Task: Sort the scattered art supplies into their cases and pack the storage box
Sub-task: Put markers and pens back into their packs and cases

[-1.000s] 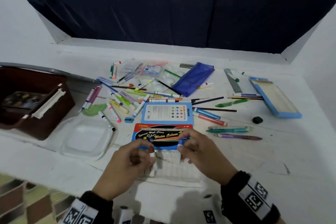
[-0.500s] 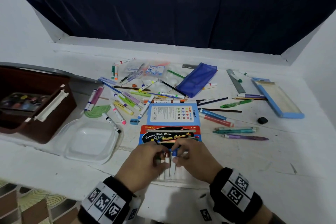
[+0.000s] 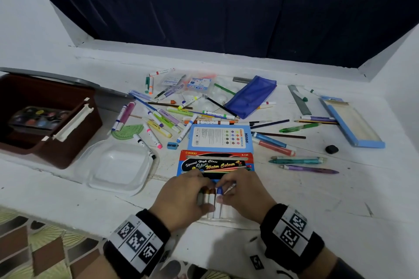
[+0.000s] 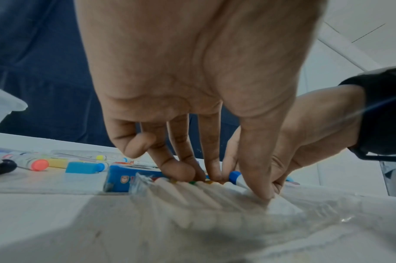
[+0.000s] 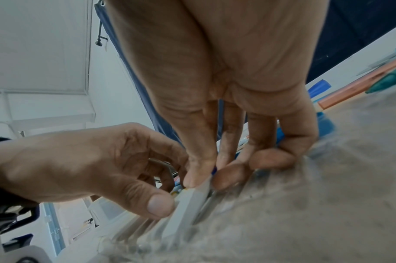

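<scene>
- Table [image 3: 317,199], white, carried everything, with the red watercolour box [image 3: 215,162] lying flat near its front edge.
- Brown storage box [image 3: 68,149] stood open well to the left of the watercolour box, a paint palette [image 3: 38,118] inside it.
- Clear plastic container [image 3: 118,165] sat just left of the watercolour box.
- Loose markers and pens [image 3: 158,124] lay scattered behind the watercolour box.
- Clear marker pouch [image 4: 226,201] lay just in front of the watercolour box, white markers side by side in it.
- Left hand [image 3: 181,197] rested curled fingers on those markers, thumb pressing them.
- Right hand [image 3: 247,195] pinched a blue-capped marker [image 3: 219,197] between thumb and forefinger, at the pouch.
</scene>
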Available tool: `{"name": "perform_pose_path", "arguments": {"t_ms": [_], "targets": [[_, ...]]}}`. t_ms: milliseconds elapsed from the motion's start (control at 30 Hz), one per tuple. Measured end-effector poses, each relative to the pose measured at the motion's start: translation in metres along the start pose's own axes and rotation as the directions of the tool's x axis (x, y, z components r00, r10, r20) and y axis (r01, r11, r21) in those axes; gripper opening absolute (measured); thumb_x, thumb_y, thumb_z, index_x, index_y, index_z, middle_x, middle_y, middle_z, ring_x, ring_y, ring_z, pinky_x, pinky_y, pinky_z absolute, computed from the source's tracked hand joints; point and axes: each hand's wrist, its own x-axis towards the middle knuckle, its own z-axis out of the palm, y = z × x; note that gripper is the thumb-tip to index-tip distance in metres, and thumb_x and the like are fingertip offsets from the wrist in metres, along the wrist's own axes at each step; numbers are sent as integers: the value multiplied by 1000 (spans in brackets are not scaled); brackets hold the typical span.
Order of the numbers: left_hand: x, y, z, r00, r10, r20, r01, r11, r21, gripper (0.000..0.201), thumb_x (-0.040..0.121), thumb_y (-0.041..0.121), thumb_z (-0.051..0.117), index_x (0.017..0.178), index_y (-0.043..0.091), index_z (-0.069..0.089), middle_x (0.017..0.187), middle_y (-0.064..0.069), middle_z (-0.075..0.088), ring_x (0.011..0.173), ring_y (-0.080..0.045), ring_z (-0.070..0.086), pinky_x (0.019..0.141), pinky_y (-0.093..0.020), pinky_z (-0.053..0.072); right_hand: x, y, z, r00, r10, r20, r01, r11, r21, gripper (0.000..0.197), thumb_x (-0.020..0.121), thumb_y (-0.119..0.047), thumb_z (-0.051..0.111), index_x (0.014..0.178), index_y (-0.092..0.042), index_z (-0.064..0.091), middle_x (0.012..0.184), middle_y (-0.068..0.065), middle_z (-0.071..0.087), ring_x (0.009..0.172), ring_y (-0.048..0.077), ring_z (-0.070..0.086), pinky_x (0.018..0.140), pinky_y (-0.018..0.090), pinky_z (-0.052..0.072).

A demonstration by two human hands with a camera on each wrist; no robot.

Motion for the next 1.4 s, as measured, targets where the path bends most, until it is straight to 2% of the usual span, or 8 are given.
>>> {"name": "perform_pose_path", "arguments": {"t_ms": [167, 333, 500, 633, 767, 1000, 1100, 1400], "targets": [[4, 0, 0, 1000, -9, -17, 10, 1000, 29, 51, 75, 56, 76, 121, 39, 62, 113, 16, 56, 106, -9, 55, 82, -27, 44, -1, -3, 1, 999, 0, -32, -1, 999, -39, 23, 71, -14, 87, 89, -16, 72, 86, -4, 67, 75, 8, 65, 69, 14, 55], [6, 1, 1, 999, -27, -37, 28, 999, 20, 48, 71, 56, 79, 112, 36, 64, 109, 16, 59, 101, -7, 56, 80, -26, 43, 1, -8, 3, 999, -11, -43, 4, 985, -172, 18, 71, -19, 86, 85, -16, 75, 85, -2, 69, 79, 12, 64, 77, 26, 56], [7, 3, 2, 999, -26, -47, 26, 1000, 17, 46, 69, 53, 81, 108, 34, 65, 106, 16, 61, 99, -8, 57, 74, -24, 39, 5, -13, 6, 999, -42, -15, 35, 942, -335, 11, 77, -22, 81, 85, -15, 76, 86, -2, 67, 80, 14, 58, 70, 21, 40], [8, 1, 1, 999, -20, -45, 20, 1000, 15, 45, 70, 53, 82, 108, 33, 67, 105, 15, 62, 98, -8, 57, 72, -22, 38, 5, -16, 8, 996, -79, -27, 64, 927, -370, 12, 78, -20, 81, 84, -15, 72, 91, -2, 68, 85, 14, 59, 74, 21, 46], [6, -2, 1, 999, -7, -51, 6, 999, -32, 45, 70, 56, 81, 106, 32, 69, 103, 15, 64, 95, -6, 57, 75, -22, 45, 7, -17, 5, 998, -59, 14, 61, 938, -341, 15, 78, -23, 81, 87, -14, 73, 92, -1, 68, 89, 15, 61, 82, 25, 51], [6, -7, -7, 997, 37, -66, -45, 990, -137, 33, 80, 57, 73, 100, 31, 70, 88, 16, 61, 79, -3, 55, 68, -19, 45, 2, -13, -1, 999, -48, -1, 47, 970, -238, 12, 79, -24, 80, 85, -16, 72, 84, -3, 68, 78, 10, 62, 73, 21, 53], [8, -12, -23, 990, 51, -131, -73, 982, -173, 28, 86, 57, 65, 97, 32, 68, 88, 15, 64, 82, -4, 57, 71, -29, 50, 10, -18, -13, 994, -75, -75, 62, 985, -162, 12, 79, -27, 78, 77, -18, 71, 72, -4, 68, 71, 10, 63, 67, 22, 53], [37, -51, -117, 928, 66, -366, -125, 982, -140, 40, 86, 74, 50, 97, 39, 65, 84, 21, 65, 72, 1, 63, 68, -26, 52, 76, -48, -59, 918, -232, -321, 209, 972, -106, 23, 80, -41, 73, 65, -27, 63, 56, -5, 62, 54, 12, 61, 59, 34, 52]]}}
